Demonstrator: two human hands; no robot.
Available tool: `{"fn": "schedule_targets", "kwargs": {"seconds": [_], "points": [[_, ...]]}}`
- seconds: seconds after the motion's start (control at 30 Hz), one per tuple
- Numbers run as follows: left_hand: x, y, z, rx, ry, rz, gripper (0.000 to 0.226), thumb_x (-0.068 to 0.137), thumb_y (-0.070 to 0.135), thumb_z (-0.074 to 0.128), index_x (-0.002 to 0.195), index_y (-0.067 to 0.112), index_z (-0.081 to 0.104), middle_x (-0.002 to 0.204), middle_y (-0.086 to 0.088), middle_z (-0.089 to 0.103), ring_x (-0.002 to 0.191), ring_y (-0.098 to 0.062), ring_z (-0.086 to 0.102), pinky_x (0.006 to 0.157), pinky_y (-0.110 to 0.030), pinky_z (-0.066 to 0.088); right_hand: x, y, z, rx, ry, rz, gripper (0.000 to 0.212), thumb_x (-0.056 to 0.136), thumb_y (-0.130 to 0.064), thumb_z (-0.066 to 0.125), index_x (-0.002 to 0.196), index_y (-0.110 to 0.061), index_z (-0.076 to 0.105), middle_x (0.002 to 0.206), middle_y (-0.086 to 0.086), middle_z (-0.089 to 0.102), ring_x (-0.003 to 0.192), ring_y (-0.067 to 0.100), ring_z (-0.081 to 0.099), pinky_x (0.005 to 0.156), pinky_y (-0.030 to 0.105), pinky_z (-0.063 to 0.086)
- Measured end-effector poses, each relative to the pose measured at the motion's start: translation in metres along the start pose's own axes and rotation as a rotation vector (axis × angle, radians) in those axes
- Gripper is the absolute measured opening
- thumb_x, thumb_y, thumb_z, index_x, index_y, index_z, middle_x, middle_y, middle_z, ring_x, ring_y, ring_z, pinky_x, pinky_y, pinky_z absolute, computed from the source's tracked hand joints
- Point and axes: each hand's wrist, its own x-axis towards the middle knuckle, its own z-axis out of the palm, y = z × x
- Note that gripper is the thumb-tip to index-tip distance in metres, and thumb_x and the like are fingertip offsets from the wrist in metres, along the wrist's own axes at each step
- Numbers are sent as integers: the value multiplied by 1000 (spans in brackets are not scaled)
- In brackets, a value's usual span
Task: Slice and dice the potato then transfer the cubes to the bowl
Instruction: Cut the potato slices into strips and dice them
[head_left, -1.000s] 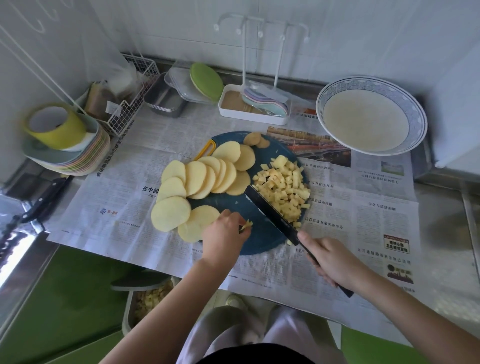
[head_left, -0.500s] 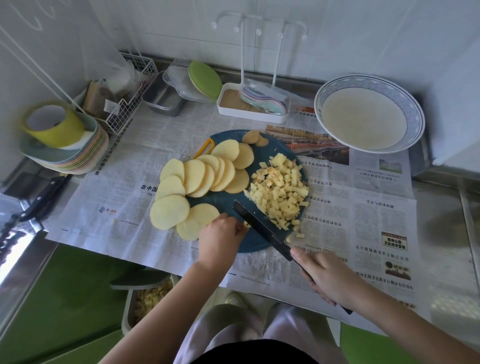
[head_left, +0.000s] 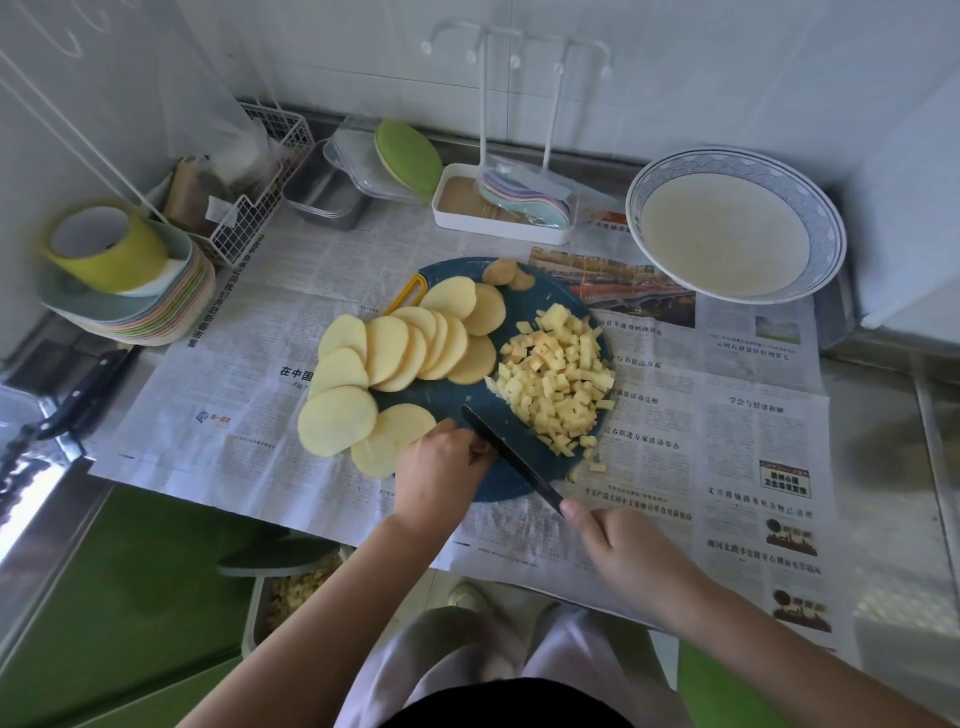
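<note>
A round dark blue cutting board (head_left: 524, 467) lies on newspaper. Several round potato slices (head_left: 395, 353) fan over its left half, and a heap of small potato cubes (head_left: 558, 379) covers its right side. My right hand (head_left: 623, 540) grips the handle of a black knife (head_left: 511, 454), whose blade lies flat across the board's near part. My left hand (head_left: 441, 470) sits with curled fingers by the blade, beside the nearest slice; what its fingertips hold is hidden. A large blue-rimmed bowl (head_left: 826, 228) of whitish liquid stands at the back right.
Newspaper (head_left: 753, 415) covers the steel counter. A stack of plates with a yellow tape roll (head_left: 104, 249) stands at the left, beside a wire basket (head_left: 260, 208). A white rack (head_left: 504, 208) and a metal tray (head_left: 324, 200) line the back. A second knife (head_left: 78, 395) lies far left.
The knife has slid left and nearer to me, away from the cube heap. My left hand has stayed at the board's near edge, and the small potato piece seen at its fingertips no longer shows.
</note>
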Motion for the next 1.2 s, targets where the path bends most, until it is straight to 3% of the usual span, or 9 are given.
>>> {"fn": "schedule_targets", "kwargs": {"seconds": [0.1, 0.2, 0.33, 0.47, 0.63, 0.77, 0.87, 1.03, 1.2], "points": [[-2, 2, 0, -12, 17, -11, 24, 68, 18, 85, 58, 13, 63, 59, -1, 53, 42, -19, 48, 41, -13, 17, 1, -3, 5, 36, 25, 5, 57, 99, -50, 28, 54, -17, 35, 43, -7, 29, 31, 7, 26, 44, 21, 25], [-2, 3, 2, -7, 44, -28, 18, 75, 18, 79, 65, 11, 66, 66, -3, 55, 47, -21, 50, 43, -19, 24, 1, 1, 5, 144, 41, 22, 60, 89, -63, 25, 56, -15, 37, 41, -6, 29, 34, 7, 26, 47, 27, 30], [9, 9, 2, -10, 27, -22, 14, 89, 20, 66, 89, 9, 74, 82, -8, 61, 64, -30, 60, 50, -29, 41, -7, 6, -17, 273, -3, 11, 66, 85, -64, 25, 62, -6, 46, 42, -1, 36, 33, 14, 34, 41, 19, 36], [15, 24, -6, -42, 25, -38, 23, 95, 16, 57, 113, 13, 70, 98, -8, 62, 77, -27, 62, 58, -28, 43, -10, 11, -47, 368, -6, -7, 63, 92, -59, 31, 61, -6, 48, 45, 6, 40, 36, 19, 39, 41, 24, 40], [5, 39, 5, -56, -38, 164, 26, 80, -10, 64, 99, 6, 71, 82, -9, 69, 64, -26, 66, 53, -38, 56, -7, 24, -75, 361, 60, 33, 62, 94, -59, 32, 58, -10, 45, 44, 5, 40, 38, 20, 39, 43, 26, 40], [-13, 67, 22, -63, -231, 177, 33, 91, 13, 60, 125, 11, 61, 112, -7, 61, 84, -27, 66, 73, -40, 55, -13, 39, -93, 357, 71, 68, 64, 93, -61, 31, 58, -9, 43, 44, 6, 40, 37, 20, 39, 44, 24, 40], [-19, 88, 35, 78, -275, 147, 51, 92, 35, 59, 139, 23, 44, 131, -1, 43, 96, -20, 59, 74, -33, 53, -18, 50, -104, 376, 73, 94, 64, 91, -63, 32, 57, -10, 43, 46, 8, 40, 37, 19, 39, 42, 23, 40], [-5, 94, 55, 221, 18, 266, 61, 57, 41, 87, 112, 23, 66, 104, -7, 54, 91, -21, 45, 71, -35, 54, -20, 66, -111, 359, 64, 104, 65, 91, -64, 32, 55, -11, 41, 46, 8, 38, 37, 19, 38, 43, 27, 40], [12, 79, 58, 257, 51, 432, 20, 75, 33, 75, 90, 22, 70, 116, -8, 54, 114, -30, 39, 89, -52, 49, -19, 74, -108, 368, 58, 73, 64, 92, -63, 32, 56, -11, 41, 46, 8, 39, 38, 21, 38, 44, 29, 40]]}}
